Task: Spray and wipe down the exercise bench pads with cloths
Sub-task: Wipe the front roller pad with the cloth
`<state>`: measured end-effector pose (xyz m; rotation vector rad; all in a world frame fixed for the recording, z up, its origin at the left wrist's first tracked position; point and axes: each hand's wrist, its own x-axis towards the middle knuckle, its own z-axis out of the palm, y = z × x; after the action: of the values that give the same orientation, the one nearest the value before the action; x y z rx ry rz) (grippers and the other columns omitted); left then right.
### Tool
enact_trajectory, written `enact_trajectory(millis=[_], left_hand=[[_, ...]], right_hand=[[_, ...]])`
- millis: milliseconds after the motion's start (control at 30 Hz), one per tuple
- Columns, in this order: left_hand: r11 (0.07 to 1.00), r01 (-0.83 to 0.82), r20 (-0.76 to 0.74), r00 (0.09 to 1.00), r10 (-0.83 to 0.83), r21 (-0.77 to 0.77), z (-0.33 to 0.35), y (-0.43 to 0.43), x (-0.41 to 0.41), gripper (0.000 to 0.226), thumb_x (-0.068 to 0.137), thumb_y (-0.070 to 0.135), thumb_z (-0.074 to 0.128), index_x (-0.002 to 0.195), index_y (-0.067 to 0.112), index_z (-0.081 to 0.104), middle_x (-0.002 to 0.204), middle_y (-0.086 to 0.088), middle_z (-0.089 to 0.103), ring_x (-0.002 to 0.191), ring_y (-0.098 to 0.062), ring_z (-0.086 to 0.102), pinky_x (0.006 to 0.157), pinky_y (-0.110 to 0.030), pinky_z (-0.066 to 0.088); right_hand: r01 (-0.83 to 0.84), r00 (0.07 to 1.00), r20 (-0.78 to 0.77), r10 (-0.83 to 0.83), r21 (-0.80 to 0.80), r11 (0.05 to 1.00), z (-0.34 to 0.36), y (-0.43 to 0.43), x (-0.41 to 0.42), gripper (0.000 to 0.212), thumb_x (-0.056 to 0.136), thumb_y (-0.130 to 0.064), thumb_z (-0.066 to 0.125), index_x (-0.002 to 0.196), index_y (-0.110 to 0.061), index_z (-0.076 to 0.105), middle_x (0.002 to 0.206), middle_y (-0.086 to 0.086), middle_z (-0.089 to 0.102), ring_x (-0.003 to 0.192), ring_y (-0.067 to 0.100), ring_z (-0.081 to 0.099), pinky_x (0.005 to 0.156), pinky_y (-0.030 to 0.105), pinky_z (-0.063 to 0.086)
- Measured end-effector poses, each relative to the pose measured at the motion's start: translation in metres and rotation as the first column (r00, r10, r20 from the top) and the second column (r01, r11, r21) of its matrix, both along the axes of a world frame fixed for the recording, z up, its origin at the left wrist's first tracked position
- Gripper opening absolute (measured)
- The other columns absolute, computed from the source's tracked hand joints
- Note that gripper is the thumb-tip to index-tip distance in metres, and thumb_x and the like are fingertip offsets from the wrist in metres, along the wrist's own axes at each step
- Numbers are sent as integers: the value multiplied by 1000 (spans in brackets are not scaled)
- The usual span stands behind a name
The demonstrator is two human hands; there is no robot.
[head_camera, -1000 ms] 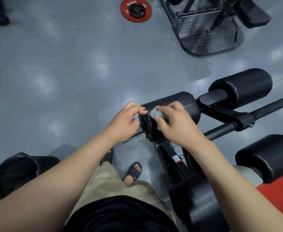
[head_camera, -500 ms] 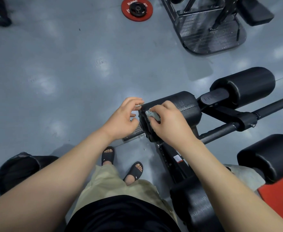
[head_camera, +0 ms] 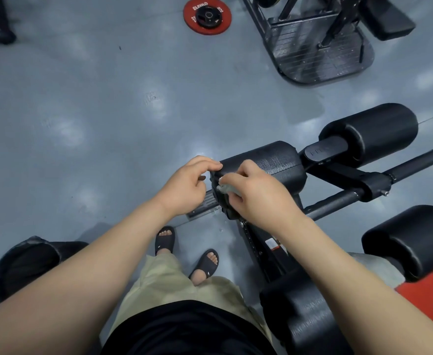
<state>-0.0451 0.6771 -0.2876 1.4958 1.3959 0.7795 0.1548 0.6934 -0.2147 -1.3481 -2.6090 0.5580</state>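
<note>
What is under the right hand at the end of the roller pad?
A small grey cloth, held by the right hand against the end of the roller pad. Only its crumpled edge shows; the rest, and the pad face beneath, is covered.

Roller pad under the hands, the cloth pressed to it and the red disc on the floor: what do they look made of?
The roller pad: black foam or padded vinyl, matte, finely textured skin. The cloth: soft grey fabric, bunched in the right hand; weave too small to tell. The disc: red weight plate, probably rubber-coated, smooth with white lettering and a black hub.
</note>
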Motion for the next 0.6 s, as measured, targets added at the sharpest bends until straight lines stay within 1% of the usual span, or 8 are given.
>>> enact_trajectory(millis=[33,133,167,200,300,367,467,600], left_hand=[[1000,-2,-1,1000,2,-10,0,0,0,66,80,-17,33,129,15,64,133,4,55,129,-9,52,111,-33,45],[999,-17,13,1000,18,-32,0,0,1,68,81,-21,32,128,15,65,132,2,55,129,-11,53,113,-34,43],[999,-23,17,1000,23,-33,0,-1,1,68,81,-21,32,127,15,65,132,1,55,129,-11,53,112,-34,43],[999,-28,15,999,29,-32,0,0,2,67,81,-21,32,127,15,65,132,1,56,128,-11,53,112,-34,44],[999,-37,3,999,37,-29,1,2,2,66,81,-22,33,126,13,66,130,2,57,127,-9,53,110,-32,45],[999,-32,-6,999,32,-33,1,4,2,65,81,-22,33,126,12,66,128,3,57,126,-8,54,110,-31,45],[998,-39,1,999,39,-41,1,4,2,65,81,-22,32,124,13,67,126,3,57,126,-11,54,111,-32,44],[997,-44,8,999,44,-56,3,2,3,63,84,-21,33,123,15,67,127,2,57,127,-12,53,111,-32,43]], right_hand=[[26,1000,15,-27,20,999,1,4,5,25,90,-29,51,105,-22,69,94,5,47,65,30,54,50,39,51],[226,974,10,-226,45,973,-1,15,15,19,87,-16,62,103,-15,70,92,8,49,64,35,55,52,42,52],[242,970,-1,-242,37,970,-2,12,13,19,86,-15,64,105,-15,70,92,8,49,64,35,55,53,42,53],[208,978,-24,-207,29,978,-3,8,9,20,87,-15,65,106,-15,70,92,8,49,63,35,55,54,41,53],[-10,999,-42,9,-26,1000,-3,-8,-6,17,91,-18,63,106,-17,70,93,6,47,65,32,53,56,38,52],[-34,999,-26,33,-29,999,-2,-6,-7,17,92,-22,60,106,-21,70,93,4,46,68,29,52,55,37,51],[139,990,-32,-138,27,990,1,14,7,23,90,-28,59,109,-27,71,95,4,50,72,30,58,57,34,48],[400,905,105,-413,123,908,1,30,26,20,96,-35,56,112,-26,65,98,6,52,75,36,59,60,37,50]])
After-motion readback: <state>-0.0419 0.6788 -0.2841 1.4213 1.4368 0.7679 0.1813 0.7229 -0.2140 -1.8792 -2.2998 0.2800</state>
